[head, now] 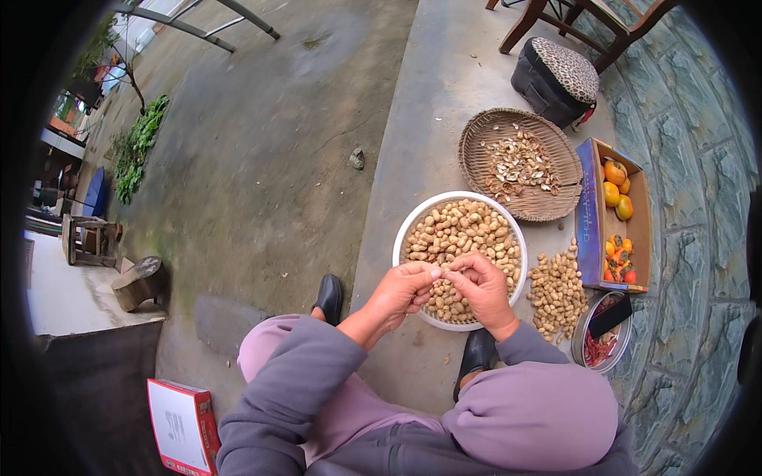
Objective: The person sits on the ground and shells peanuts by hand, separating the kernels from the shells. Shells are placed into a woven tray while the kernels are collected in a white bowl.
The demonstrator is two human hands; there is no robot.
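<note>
Both hands meet above a round white plastic basket (400, 238) full of unshelled peanuts (461, 229). My left hand (408, 291) pinches one side of a small peanut (445, 271) between thumb and fingers. From the other side, my right hand (483, 290) grips the same peanut, the fingertips of both hands almost touching. Fingers cover most of it, so whether its shell is cracked cannot be told. A shallow woven bamboo basket (476, 128) behind the white one holds broken peanut shells (521, 163). To the right, a pile of unshelled peanuts (556, 291) lies on the concrete.
A cardboard box (588, 208) with persimmons (616, 172) stands along the stone wall (684, 250). Near it is a metal bowl (625, 339) with dried red chillies and a black phone-like object (610, 316) on top. A leopard-print stool (556, 77) and wooden chair (521, 27) stand farther back.
</note>
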